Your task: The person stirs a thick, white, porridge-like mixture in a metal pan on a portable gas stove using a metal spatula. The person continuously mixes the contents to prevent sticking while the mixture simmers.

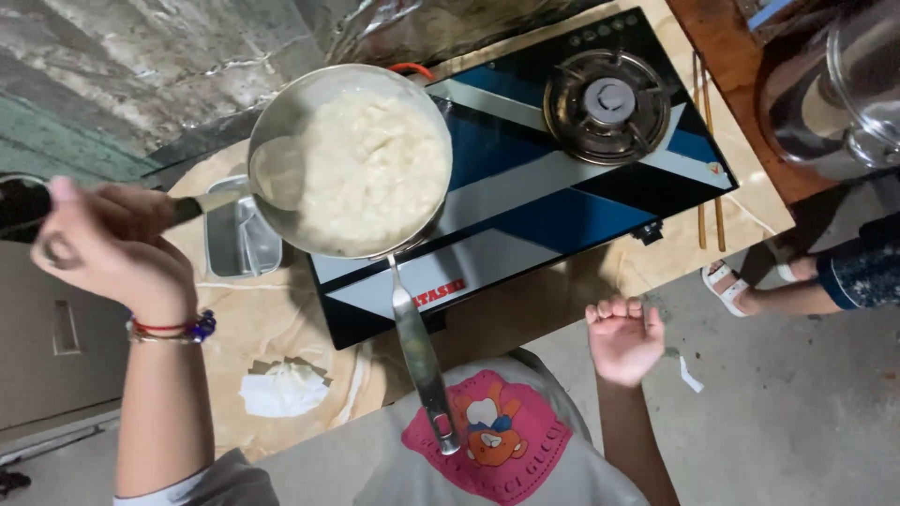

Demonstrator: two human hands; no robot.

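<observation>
1. A red label strip is seen printed on the near left corner of the glass stove [553, 201], just beside the pan handle [420, 356]; a small coloured mark sits at its right edge. Lettering is not transcribed.
2. The stove top is patterned in blue, black and grey bands. The right burner [607, 101] is uncovered; the left one is hidden under the pan [352, 159].
3. The pan is filled with a white, lumpy mixture. Its long metal handle is pointed toward the person and overhangs the surface [281, 319] edge.
4. The left hand [108, 248] is closed around the handle of a metal spatula [267, 178], whose blade rests inside the pan's left rim.
5. The right hand [625, 337] is held loose, fingers curled, nothing gripped, over the floor, near the stove's front edge.
6. A small metal tray [239, 239] is partly hidden behind the pan; white crumpled paper [281, 389] lies near the surface edge.
7. Chopsticks [708, 150] lie right of the stove. A steel pot [834, 94] is cut off at the right.
8. Another person's sandalled foot [731, 286] stands on open floor at the right.
</observation>
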